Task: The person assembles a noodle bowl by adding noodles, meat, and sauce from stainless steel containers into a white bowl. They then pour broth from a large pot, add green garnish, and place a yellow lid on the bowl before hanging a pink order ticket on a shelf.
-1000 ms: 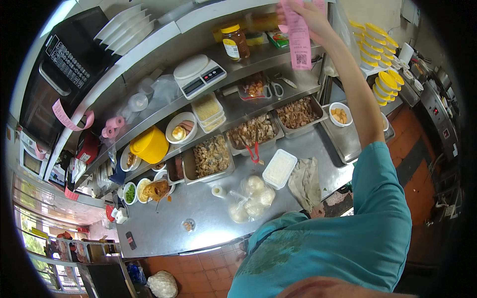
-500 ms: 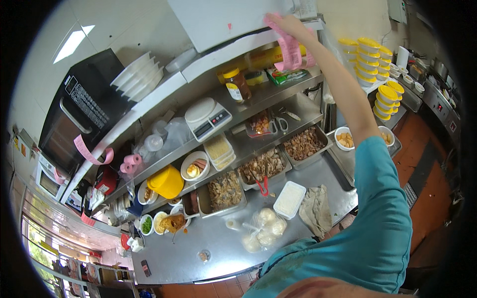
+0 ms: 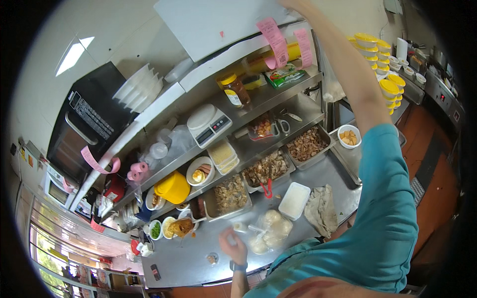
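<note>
The person's right hand (image 3: 293, 4) reaches high up to the top shelf edge, where pink slips (image 3: 275, 39) hang clipped in a row so they can be read from the tabletop; the hand is cut off at the top of the view, so I cannot tell whether its fingers grip anything. The left hand (image 3: 232, 244) hangs low over the steel tabletop (image 3: 184, 260), fingers loosely curled and holding nothing I can make out, just beside a clear bag of pale dough balls (image 3: 271, 229) that sits at the near edge within easy reach. Beyond the bag stands a white tub (image 3: 294, 200), and next to it lies a crumpled cloth (image 3: 321, 208). Trays of chopped filling (image 3: 266, 168) sit sunk in a row along the back, red-handled tongs (image 3: 268, 186) resting in one. A scale (image 3: 208, 124) stands on the shelf above.
</note>
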Demonstrator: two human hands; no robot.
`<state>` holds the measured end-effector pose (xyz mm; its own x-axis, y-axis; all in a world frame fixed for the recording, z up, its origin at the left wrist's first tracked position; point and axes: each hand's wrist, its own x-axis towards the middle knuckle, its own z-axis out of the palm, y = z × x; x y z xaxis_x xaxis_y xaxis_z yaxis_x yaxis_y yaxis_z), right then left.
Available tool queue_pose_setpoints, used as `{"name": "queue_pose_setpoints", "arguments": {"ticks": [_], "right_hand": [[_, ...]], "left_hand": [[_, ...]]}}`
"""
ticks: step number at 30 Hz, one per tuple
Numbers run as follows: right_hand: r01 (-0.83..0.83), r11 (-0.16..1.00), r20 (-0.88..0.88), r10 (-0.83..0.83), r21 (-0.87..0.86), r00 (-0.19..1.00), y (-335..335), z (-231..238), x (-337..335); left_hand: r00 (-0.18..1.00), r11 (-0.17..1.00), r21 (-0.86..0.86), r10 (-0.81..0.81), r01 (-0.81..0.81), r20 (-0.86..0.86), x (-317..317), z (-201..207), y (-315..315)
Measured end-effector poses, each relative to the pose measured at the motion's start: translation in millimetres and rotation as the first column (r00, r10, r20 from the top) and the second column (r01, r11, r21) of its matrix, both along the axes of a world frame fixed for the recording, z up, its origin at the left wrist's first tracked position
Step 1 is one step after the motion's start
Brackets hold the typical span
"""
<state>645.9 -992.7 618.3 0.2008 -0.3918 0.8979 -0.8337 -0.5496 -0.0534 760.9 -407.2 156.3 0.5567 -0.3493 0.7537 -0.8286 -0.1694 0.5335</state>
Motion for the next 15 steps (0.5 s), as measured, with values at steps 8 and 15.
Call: {"name": "queue_pose_setpoints", "arguments": {"ticks": [8,15], "right_hand": [[-0.914,0.132,0.573,0.81,-0.383,-0.123,21,-17,-82],[-0.954,0.096,0.713,0.643,0.285,0.278,-80,-24,81]], "left_hand": [[0.846,0.902,-0.119,-0.334,0.415,0.416,6,219,-113],[0.768,0.748,-0.245,-0.503,0.617,0.397,-30,298,-173]]}}
